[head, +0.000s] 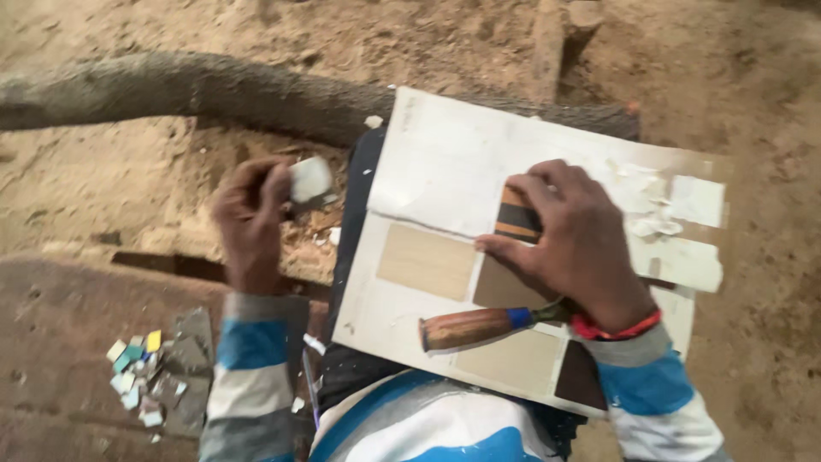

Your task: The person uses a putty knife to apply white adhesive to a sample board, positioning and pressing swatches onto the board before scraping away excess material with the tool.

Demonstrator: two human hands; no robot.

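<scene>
Meanwhile, right hand (577, 244) grips one striped sample (516, 216) (plus chisel (479, 325)); left hand (252, 214) pinches one white chip (310, 178).

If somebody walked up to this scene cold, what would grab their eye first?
Probably the big open sample book on the person's lap, with the right hand pressing a striped brown swatch while holding a wooden-handled tool. Next, the left hand lifting a small pale chip over the sandy ground, and the colourful scraps lower left.
</scene>
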